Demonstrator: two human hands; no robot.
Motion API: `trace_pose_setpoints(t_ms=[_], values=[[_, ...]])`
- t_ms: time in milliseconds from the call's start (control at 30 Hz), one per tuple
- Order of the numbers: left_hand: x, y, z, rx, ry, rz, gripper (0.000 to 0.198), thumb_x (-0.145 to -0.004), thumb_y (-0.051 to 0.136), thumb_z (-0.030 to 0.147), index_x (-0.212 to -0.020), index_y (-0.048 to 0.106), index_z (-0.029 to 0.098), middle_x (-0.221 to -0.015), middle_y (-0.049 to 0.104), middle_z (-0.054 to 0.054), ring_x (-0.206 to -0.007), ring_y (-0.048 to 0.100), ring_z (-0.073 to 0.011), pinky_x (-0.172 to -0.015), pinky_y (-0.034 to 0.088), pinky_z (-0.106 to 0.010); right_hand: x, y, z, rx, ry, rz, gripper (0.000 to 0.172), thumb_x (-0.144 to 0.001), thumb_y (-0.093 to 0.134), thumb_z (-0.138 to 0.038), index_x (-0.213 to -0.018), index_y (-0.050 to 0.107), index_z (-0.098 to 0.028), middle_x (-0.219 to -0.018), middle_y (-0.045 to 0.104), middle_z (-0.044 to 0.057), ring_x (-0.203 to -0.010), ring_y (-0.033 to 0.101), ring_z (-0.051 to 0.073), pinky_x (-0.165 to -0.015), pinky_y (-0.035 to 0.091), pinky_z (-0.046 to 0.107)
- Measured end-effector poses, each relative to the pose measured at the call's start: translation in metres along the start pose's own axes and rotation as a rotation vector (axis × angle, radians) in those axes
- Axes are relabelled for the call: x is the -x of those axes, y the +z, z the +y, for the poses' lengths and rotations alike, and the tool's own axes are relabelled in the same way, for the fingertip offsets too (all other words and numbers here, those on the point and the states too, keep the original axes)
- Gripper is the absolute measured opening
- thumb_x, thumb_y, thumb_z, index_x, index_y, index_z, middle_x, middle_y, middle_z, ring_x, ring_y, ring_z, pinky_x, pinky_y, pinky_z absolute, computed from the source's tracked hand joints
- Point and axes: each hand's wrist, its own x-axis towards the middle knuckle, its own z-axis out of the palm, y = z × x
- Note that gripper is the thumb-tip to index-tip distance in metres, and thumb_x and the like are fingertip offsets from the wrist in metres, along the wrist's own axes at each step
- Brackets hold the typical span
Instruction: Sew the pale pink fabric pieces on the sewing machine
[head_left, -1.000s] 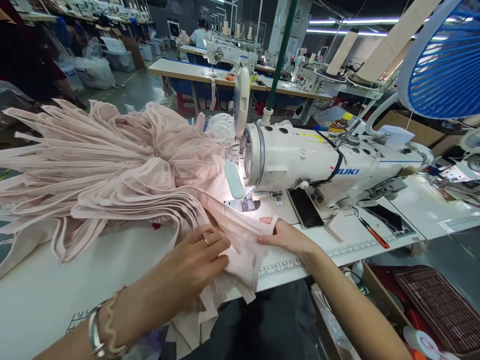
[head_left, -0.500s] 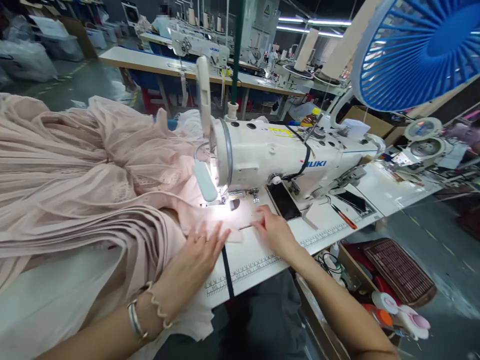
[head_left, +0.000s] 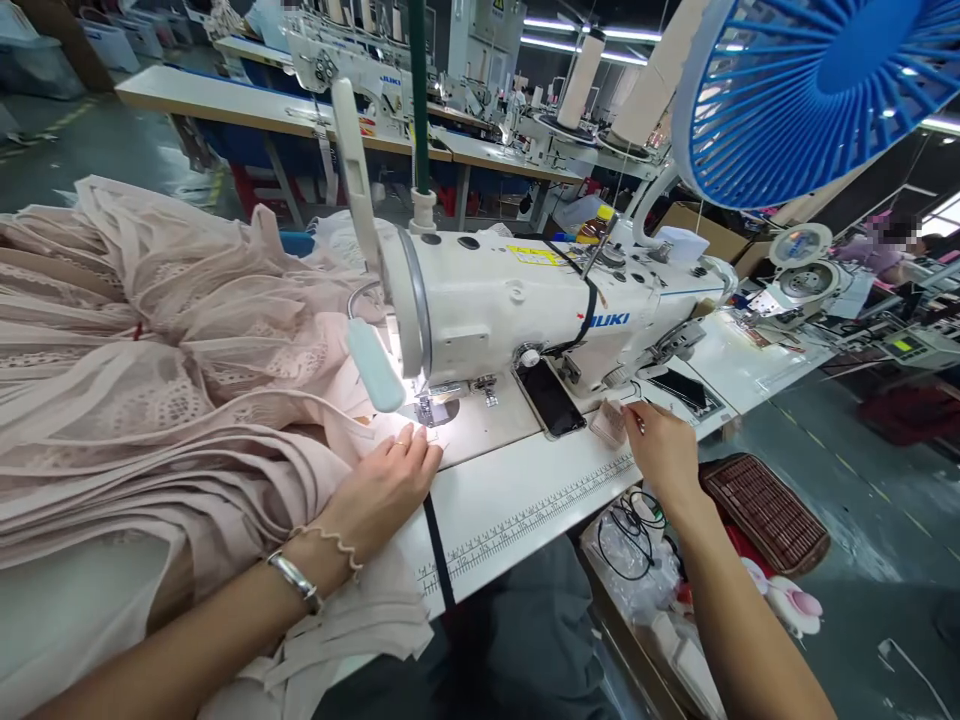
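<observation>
My left hand (head_left: pixel 394 470) lies with fingers stretched out on the edge of the pale pink fabric (head_left: pixel 300 400), just in front of the presser foot (head_left: pixel 426 410) of the white sewing machine (head_left: pixel 480 310). My right hand (head_left: pixel 664 450) is closed at the right side of the table, beside a small pink fabric piece (head_left: pixel 609 423). Its fingertips are pinched together, and what is between them is too small to make out. A black phone (head_left: pixel 550 397) lies between the two hands.
Heaped pink fabric (head_left: pixel 187 300) covers the left side. A blue fan (head_left: pixel 817 90) hangs at the upper right. A dark tablet-like object (head_left: pixel 682 388) lies beyond my right hand. Below the table edge (head_left: pixel 525 530) are a box with bags and cables (head_left: pixel 637 545) and a woven brown mat (head_left: pixel 765 510).
My right hand has left the fabric by the needle and moved right to the small pink piece. My left hand stays on the fabric near the presser foot. The view has shifted right.
</observation>
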Motion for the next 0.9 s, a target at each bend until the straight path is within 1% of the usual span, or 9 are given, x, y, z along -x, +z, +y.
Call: trace_pose_setpoints(t_ms=[67, 100, 200, 267, 367, 467, 533, 700, 900], values=[[0.004, 0.006, 0.0, 0.072, -0.04, 0.014, 0.037, -0.088, 0.035, -0.002, -0.106, 0.066, 0.008, -0.11, 0.068, -0.018, -0.105, 0.065, -0.0272, -0.085, 0.053, -0.036, 0.008, 0.002, -0.027, -0.064, -0.104, 0.165, 0.032, -0.097, 0.042, -0.031, -0.093, 0.071, -0.018, -0.094, 0.07, 0.015, -0.088, 0.06, 0.028, -0.079, 0.044, 0.04], [0.006, 0.008, 0.0, 0.113, -0.059, 0.007, 0.039, -0.088, 0.035, -0.001, -0.112, 0.064, 0.008, -0.113, 0.068, -0.017, -0.108, 0.064, -0.0267, -0.087, 0.052, -0.037, 0.012, 0.005, -0.045, -0.124, -0.206, 0.178, 0.03, -0.097, 0.044, -0.03, -0.093, 0.071, -0.02, -0.097, 0.07, 0.014, -0.09, 0.059, 0.026, -0.082, 0.043, 0.041], [0.011, 0.011, 0.0, 0.213, -0.101, -0.035, 0.043, -0.089, 0.036, -0.001, -0.125, 0.058, 0.007, -0.124, 0.063, -0.018, -0.118, 0.059, -0.0266, -0.095, 0.05, -0.039, 0.02, 0.023, -0.101, -0.273, -0.58, -0.024, 0.028, -0.098, 0.043, -0.022, -0.094, 0.07, -0.024, -0.092, 0.069, 0.009, -0.089, 0.058, 0.023, -0.083, 0.042, 0.038], [0.014, 0.01, -0.001, 0.23, -0.126, -0.064, 0.043, -0.089, 0.038, 0.0, -0.128, 0.056, 0.005, -0.126, 0.062, -0.02, -0.121, 0.057, -0.0272, -0.1, 0.048, -0.04, 0.015, 0.037, -0.133, -0.283, -0.693, -0.197, 0.03, -0.097, 0.041, -0.019, -0.086, 0.068, -0.023, -0.083, 0.066, 0.008, -0.089, 0.057, 0.023, -0.083, 0.041, 0.037], [0.018, 0.008, -0.001, 0.192, -0.158, -0.089, 0.043, -0.09, 0.037, 0.001, -0.128, 0.056, 0.004, -0.127, 0.062, -0.02, -0.122, 0.057, -0.028, -0.101, 0.048, -0.04, -0.006, 0.051, -0.156, -0.356, -0.574, -0.363, 0.024, -0.093, 0.051, -0.021, -0.072, 0.061, -0.021, -0.076, 0.063, 0.005, -0.076, 0.054, 0.02, -0.074, 0.039, 0.032], [0.018, 0.004, 0.001, 0.155, -0.144, -0.099, 0.043, -0.088, 0.036, -0.002, -0.123, 0.06, 0.007, -0.127, 0.063, -0.017, -0.117, 0.061, -0.0279, -0.088, 0.054, -0.036, -0.027, 0.054, -0.157, -0.537, -0.401, -0.515, 0.024, -0.09, 0.056, -0.027, -0.066, 0.056, -0.022, -0.069, 0.059, -0.001, -0.066, 0.051, 0.016, -0.066, 0.036, 0.027], [0.016, 0.003, 0.003, 0.142, -0.139, -0.099, 0.044, -0.087, 0.037, -0.004, -0.122, 0.061, 0.006, -0.126, 0.064, -0.017, -0.114, 0.063, -0.0279, -0.082, 0.056, -0.035, -0.033, 0.052, -0.154, -0.588, -0.375, -0.562, 0.025, -0.091, 0.053, -0.028, -0.066, 0.055, -0.022, -0.064, 0.057, -0.002, -0.064, 0.051, 0.016, -0.065, 0.035, 0.027], [0.013, 0.004, 0.004, 0.144, -0.123, -0.033, 0.04, -0.088, 0.037, -0.002, -0.122, 0.058, -0.001, -0.124, 0.064, -0.022, -0.116, 0.061, -0.0286, -0.097, 0.051, -0.04, -0.025, 0.056, -0.163, -0.411, -0.552, -0.494, 0.014, -0.09, 0.045, -0.022, -0.081, 0.054, -0.021, -0.077, 0.059, 0.004, -0.069, 0.05, 0.019, -0.066, 0.034, 0.029], [0.02, 0.009, -0.001, 0.38, -0.43, 0.008, 0.046, -0.086, 0.033, -0.003, -0.127, 0.052, 0.002, -0.123, 0.065, -0.018, -0.117, 0.061, -0.0221, -0.094, 0.054, -0.032, -0.022, 0.071, -0.179, -0.581, -0.312, -0.515, 0.019, -0.09, 0.048, -0.032, -0.074, 0.052, -0.023, -0.064, 0.056, -0.001, -0.064, 0.05, 0.017, -0.065, 0.039, 0.028]])
